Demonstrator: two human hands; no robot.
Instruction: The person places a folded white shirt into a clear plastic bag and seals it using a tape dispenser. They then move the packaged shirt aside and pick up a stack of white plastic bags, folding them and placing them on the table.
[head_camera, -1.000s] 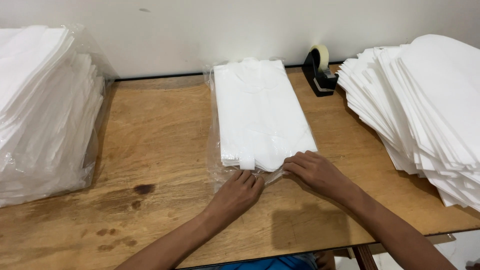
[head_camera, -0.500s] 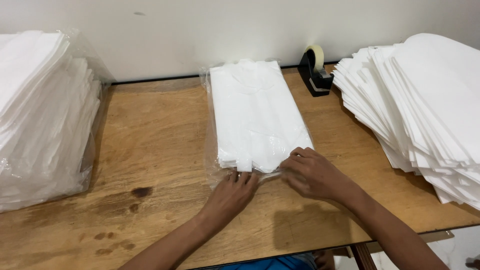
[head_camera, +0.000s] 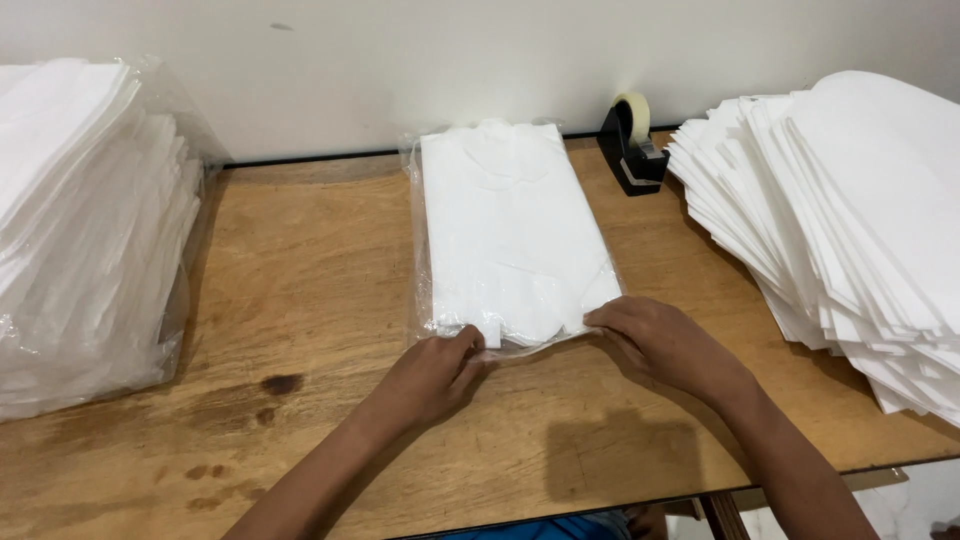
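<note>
Fingers of our left hand pinch the near edge of the clear bag at centre frame, while our right hand lies flat, pressing that edge's right corner to the wooden table. The hands sit apart, one at each near corner. Inside the bag is a folded white garment; we judge it light and soft, the film slippery, best held at the open near edge. At upper right stands a black tape dispenser; beyond it a fanned stack of white folded pieces. Far left, bagged white stacks. Nothing blocks the hands.
</note>
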